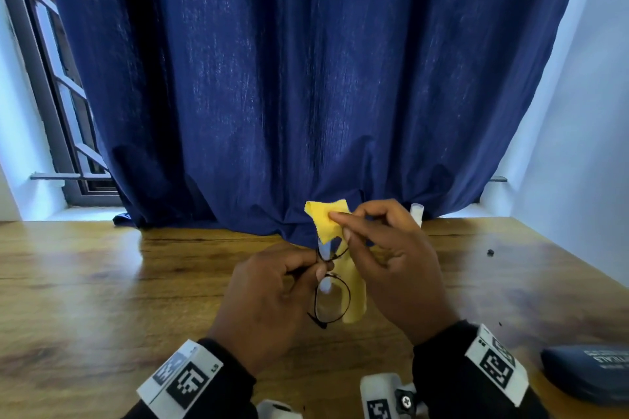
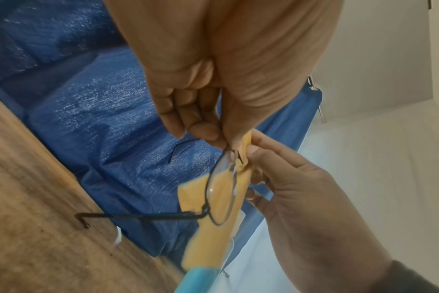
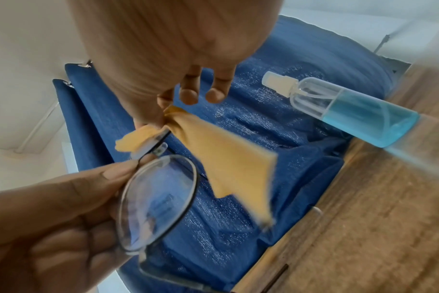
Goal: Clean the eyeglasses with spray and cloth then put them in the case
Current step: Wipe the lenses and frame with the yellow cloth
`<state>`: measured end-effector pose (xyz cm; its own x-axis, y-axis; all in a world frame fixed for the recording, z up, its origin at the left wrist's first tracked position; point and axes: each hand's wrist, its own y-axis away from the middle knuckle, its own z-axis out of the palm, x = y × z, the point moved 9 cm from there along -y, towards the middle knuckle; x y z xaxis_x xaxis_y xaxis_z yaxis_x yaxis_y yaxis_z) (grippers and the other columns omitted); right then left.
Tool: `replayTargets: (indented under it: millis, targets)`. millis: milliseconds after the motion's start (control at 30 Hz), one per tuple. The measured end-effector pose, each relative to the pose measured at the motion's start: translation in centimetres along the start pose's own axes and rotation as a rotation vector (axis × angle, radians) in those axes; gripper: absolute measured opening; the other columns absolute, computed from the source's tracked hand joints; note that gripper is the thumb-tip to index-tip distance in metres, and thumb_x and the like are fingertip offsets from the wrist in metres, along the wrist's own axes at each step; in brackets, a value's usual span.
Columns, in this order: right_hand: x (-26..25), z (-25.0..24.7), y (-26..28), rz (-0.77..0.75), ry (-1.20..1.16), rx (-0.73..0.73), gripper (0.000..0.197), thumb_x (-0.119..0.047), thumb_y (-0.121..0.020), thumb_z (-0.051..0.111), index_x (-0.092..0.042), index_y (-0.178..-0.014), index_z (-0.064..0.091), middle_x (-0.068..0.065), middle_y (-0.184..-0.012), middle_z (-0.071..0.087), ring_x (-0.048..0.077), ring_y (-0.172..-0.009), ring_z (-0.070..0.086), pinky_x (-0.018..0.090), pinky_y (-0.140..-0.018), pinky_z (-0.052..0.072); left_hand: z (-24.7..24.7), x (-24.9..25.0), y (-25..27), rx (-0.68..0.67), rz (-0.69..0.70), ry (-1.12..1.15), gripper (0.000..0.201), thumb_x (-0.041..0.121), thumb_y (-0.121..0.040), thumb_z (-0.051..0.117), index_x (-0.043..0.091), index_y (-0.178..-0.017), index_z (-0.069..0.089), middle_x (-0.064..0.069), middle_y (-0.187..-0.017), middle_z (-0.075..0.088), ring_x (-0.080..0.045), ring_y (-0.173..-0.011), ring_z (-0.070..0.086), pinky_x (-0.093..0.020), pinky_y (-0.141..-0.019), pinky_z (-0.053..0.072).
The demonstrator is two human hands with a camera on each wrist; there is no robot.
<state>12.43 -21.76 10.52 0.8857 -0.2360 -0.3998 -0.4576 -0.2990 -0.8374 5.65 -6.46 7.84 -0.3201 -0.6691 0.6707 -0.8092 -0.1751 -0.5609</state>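
A: Where are the eyeglasses (image 1: 332,296) right now?

B: Held up over the wooden table (image 1: 102,282), at about six o'clock in the head view, between both hands. The left hand (image 1: 269,303) pinches the thin dark frame near the bridge, thumb and forefinger together on it, the other fingers curled in behind.

A: And the right hand (image 1: 391,269)?

B: It sits at three o'clock from the glasses. Its thumb and forefinger clamp the yellow cloth (image 1: 328,219) onto the far lens; the right wrist view shows two other fingers loosely curled and free of the cloth. The rest of the cloth hangs down behind the near lens.

A: Are the temples folded?

B: No. In the left wrist view one temple (image 2: 143,216) sticks out sideways, its hooked tip over the table edge.

A: The spray bottle (image 3: 343,107)?

B: Standing on the table behind the right hand, roughly one o'clock from the glasses, close to the blue curtain (image 1: 306,78). It is clear, with blue liquid and a pale nozzle.

A: The case (image 1: 589,374)?

B: Dark blue, lying on the table at four o'clock, well apart from the hands, partly cut off by the frame edge. I cannot tell whether it is open.
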Motion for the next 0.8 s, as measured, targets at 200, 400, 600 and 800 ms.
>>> replayTargets:
  millis: [200, 400, 600, 800]
  targets:
    - [-0.4, 0.4, 0.1, -0.048, 0.027, -0.037, 0.028, -0.022, -0.091, 0.061, -0.033, -0.107, 0.081, -0.014, -0.108, 0.059, 0.016, -0.098, 0.058, 0.03, -0.084, 0.05, -0.3, -0.5, 0.0, 0.038, -0.016, 0.019, 0.018, 0.025, -0.092, 0.071, 0.036, -0.081, 0.078, 0.017, -0.081, 0.074, -0.009, -0.079, 0.069, -0.025, -0.069, 0.053]
    - [-1.0, -0.3, -0.1, -0.087, 0.083, 0.007, 0.029, -0.014, -0.096, 0.064, -0.025, -0.119, 0.078, -0.01, -0.106, 0.059, 0.013, -0.094, 0.058, 0.02, -0.082, 0.047, -0.1, 0.6, 0.2, 0.009, 0.032, -0.019, 0.014, 0.024, -0.094, 0.069, 0.028, -0.086, 0.079, 0.016, -0.085, 0.076, -0.005, -0.087, 0.07, -0.022, -0.076, 0.051]
    - [-0.4, -0.3, 0.1, -0.042, 0.061, 0.029, 0.031, -0.007, -0.095, 0.068, -0.023, -0.12, 0.077, -0.008, -0.105, 0.06, 0.014, -0.098, 0.06, 0.024, -0.082, 0.051, 0.1, 1.1, 0.4, -0.019, 0.029, -0.029, 0.022, 0.025, -0.096, 0.067, 0.028, -0.077, 0.078, 0.013, -0.083, 0.076, -0.007, -0.084, 0.069, -0.019, -0.074, 0.05]
    - [-1.0, 0.6, 0.2, -0.057, -0.028, -0.071, 0.028, -0.02, -0.089, 0.059, -0.032, -0.1, 0.082, -0.01, -0.103, 0.062, 0.015, -0.1, 0.058, 0.023, -0.084, 0.048, -0.7, 0.1, 0.1, 0.05, -0.006, 0.003, 0.021, 0.018, -0.093, 0.067, 0.029, -0.08, 0.079, 0.015, -0.078, 0.074, -0.008, -0.078, 0.069, -0.016, -0.067, 0.051]
